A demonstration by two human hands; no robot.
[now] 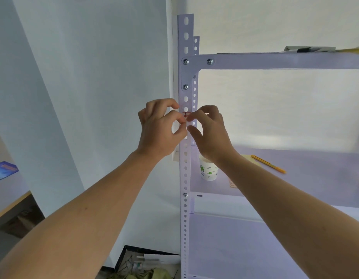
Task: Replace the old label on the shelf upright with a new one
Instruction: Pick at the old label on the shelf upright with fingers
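A white perforated shelf upright (185, 162) runs top to bottom in the middle of the view. A small white label with red print (186, 115) sits on it at hand height, mostly covered by fingers. My left hand (159, 128) reaches in from the left, thumb and forefinger pinched at the label's left edge. My right hand (210, 131) comes from the right, its forefinger and thumb touching the label's right side. Whether the label is stuck flat or partly lifted is hidden by the fingertips.
On the middle shelf board (295, 178) stand a paper cup with green print (207, 170), a yellow cutter knife (268, 164) and a small sheet of labels (232, 183). Papers lie on the top shelf (309, 49). A box of clutter (150, 266) sits on the floor; a desk (11, 198) stands at left.
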